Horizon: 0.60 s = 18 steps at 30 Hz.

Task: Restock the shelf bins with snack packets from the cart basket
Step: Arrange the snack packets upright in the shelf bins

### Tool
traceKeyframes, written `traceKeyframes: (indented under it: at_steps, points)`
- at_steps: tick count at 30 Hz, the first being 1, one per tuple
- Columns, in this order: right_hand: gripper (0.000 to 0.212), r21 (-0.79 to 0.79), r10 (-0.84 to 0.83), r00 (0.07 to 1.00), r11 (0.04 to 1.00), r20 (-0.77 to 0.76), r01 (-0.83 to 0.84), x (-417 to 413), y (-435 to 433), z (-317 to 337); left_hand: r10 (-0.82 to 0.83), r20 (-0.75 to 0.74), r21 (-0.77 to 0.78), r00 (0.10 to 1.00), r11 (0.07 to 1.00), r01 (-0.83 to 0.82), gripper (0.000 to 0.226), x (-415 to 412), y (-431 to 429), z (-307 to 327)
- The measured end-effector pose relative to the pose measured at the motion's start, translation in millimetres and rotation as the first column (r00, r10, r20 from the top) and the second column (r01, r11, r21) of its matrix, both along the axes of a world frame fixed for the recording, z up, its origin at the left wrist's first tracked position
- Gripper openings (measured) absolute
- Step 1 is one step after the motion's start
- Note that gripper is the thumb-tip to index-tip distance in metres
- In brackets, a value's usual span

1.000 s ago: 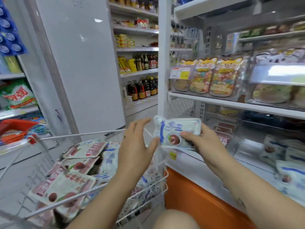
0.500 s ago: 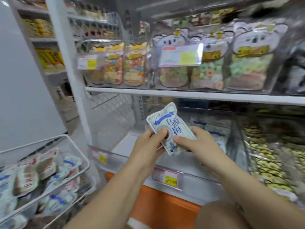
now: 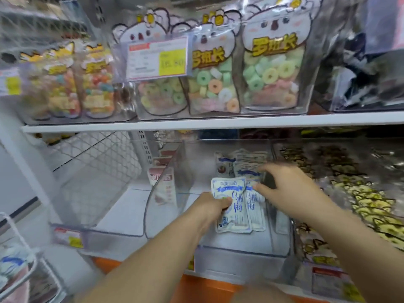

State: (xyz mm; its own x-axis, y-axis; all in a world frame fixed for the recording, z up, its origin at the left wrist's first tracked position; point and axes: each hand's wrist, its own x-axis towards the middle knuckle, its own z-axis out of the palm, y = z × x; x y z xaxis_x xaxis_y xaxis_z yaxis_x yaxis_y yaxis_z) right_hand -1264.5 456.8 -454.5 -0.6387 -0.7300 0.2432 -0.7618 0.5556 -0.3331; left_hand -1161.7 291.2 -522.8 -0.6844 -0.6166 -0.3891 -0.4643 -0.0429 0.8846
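Note:
My left hand (image 3: 211, 205) pinches a white and blue snack packet (image 3: 232, 206) by its left edge, holding it upright inside a clear shelf bin (image 3: 166, 193) on the lower shelf. My right hand (image 3: 290, 190) reaches into the same bin, fingers spread and blurred, touching the standing white and blue packets (image 3: 247, 165) behind. Another packet of that kind (image 3: 254, 208) stands just behind the held one. The cart basket (image 3: 15, 259) shows only at the bottom left edge, with packets in it.
A clear bin to the left (image 3: 87, 182) holds red and white packets (image 3: 162, 184) along its right wall. To the right lie yellow and black packets (image 3: 360, 193). The upper shelf (image 3: 196, 123) carries bags of ring sweets (image 3: 273, 68) and a price tag (image 3: 157, 55).
The view turned from the cart to the shelf. Both hands carried the packet forward and down into the bin; my right hand has let go of it and moved to the packets behind.

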Motion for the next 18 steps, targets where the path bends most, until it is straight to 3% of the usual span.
traceKeyframes:
  at_steps: [3,7,8,11,12,15,16,18]
  points:
    - [0.044,-0.016,0.012,1.0,1.0,-0.011,-0.012,-1.2,-0.7,-3.6,-0.041,0.038,0.051,0.998,0.998,0.039,0.034,-17.3,-2.1,-14.7]
    - [0.039,-0.045,0.023,1.0,0.999,-0.012,-0.024,-2.4,-0.5,-6.6,-0.12,0.097,0.04,0.988,0.992,0.117,0.075,-36.9,-12.0,-39.4]
    - [0.039,-0.051,0.026,1.0,0.998,-0.01,-0.026,-2.2,-0.3,-6.6,-0.148,0.118,0.032,0.982,0.989,0.146,0.073,-37.7,-8.7,-35.0]
    - [0.037,-0.074,0.031,1.0,0.997,-0.006,-0.031,-2.4,-0.7,-7.0,-0.139,0.091,0.032,0.986,0.99,0.137,0.041,-37.5,1.1,-19.8]
    - [0.036,-0.085,0.031,0.999,0.996,-0.005,-0.032,-2.4,-0.8,-7.4,-0.12,0.09,0.033,0.989,0.992,0.118,0.05,-39.5,1.0,-21.4]
    - [0.035,-0.114,0.03,0.999,0.993,0.016,-0.028,-3.0,-0.6,-7.6,-0.141,0.153,0.003,0.978,0.99,0.142,0.121,-42.0,5.1,-22.6]
    - [0.035,-0.114,0.033,0.999,0.993,0.019,-0.031,-2.9,-0.3,-7.3,-0.172,0.176,-0.029,0.969,0.983,0.18,0.129,-42.6,5.2,-24.5]
    - [0.035,-0.111,0.043,0.999,0.993,0.019,-0.041,-2.4,0.2,-6.4,-0.208,0.183,-0.085,0.961,0.97,0.226,0.103,-43.4,4.3,-24.9]
